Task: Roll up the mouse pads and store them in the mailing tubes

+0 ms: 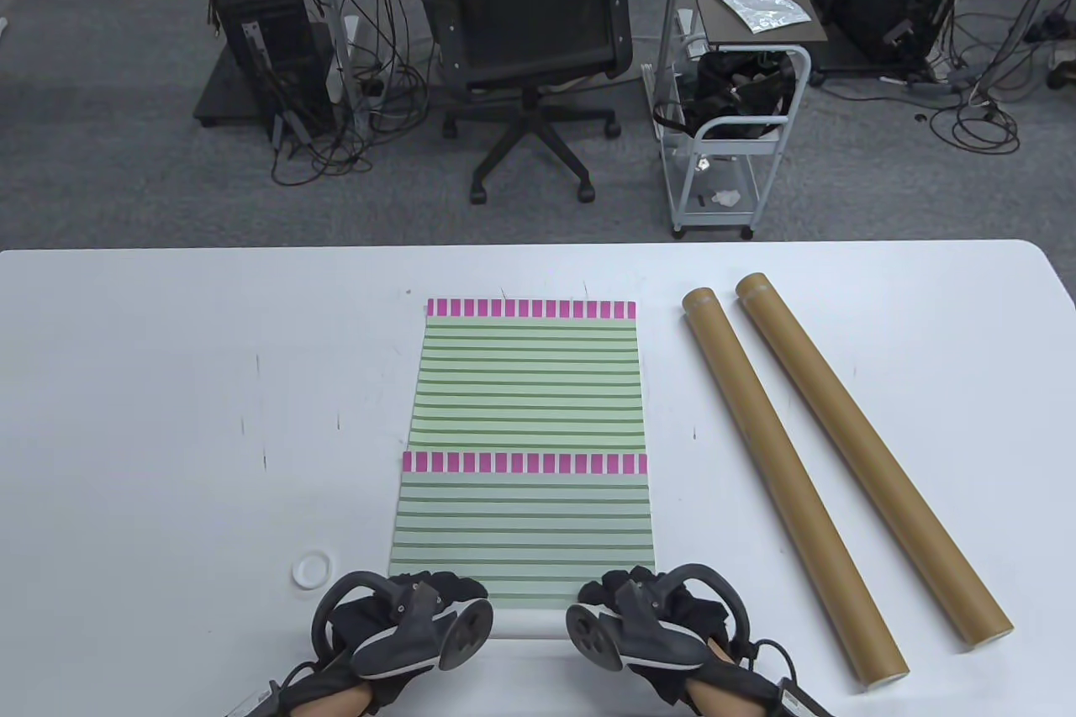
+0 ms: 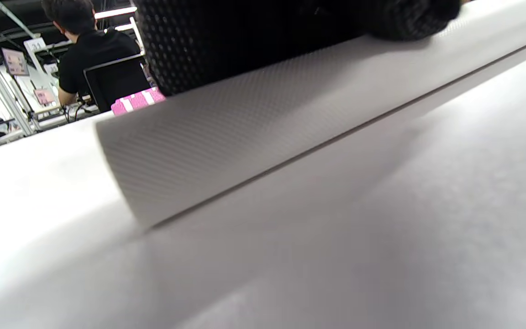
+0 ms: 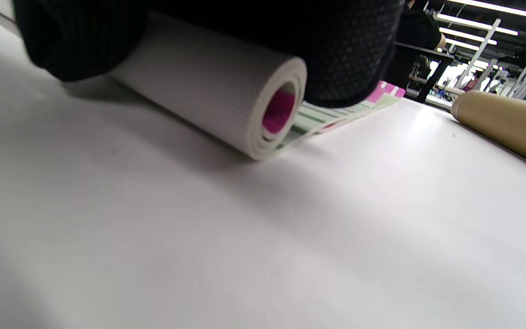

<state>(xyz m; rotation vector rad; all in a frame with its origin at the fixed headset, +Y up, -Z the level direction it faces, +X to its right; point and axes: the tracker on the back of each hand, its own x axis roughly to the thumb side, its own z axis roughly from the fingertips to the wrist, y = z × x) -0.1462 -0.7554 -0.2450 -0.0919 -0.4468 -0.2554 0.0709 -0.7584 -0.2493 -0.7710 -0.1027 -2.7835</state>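
Two green-striped mouse pads with pink bands lie mid-table, the near pad overlapping the far pad. The near pad's front edge is curled into a white roll, also seen in the left wrist view and right wrist view, where its pink inside shows. My left hand and right hand press on the roll's two ends, fingers over its top. Two brown mailing tubes lie slanted at the right, apart from both hands; one shows in the right wrist view.
A white tube cap lies left of my left hand. The white table has its far edge just beyond the pads. Past it stand an office chair and a small cart.
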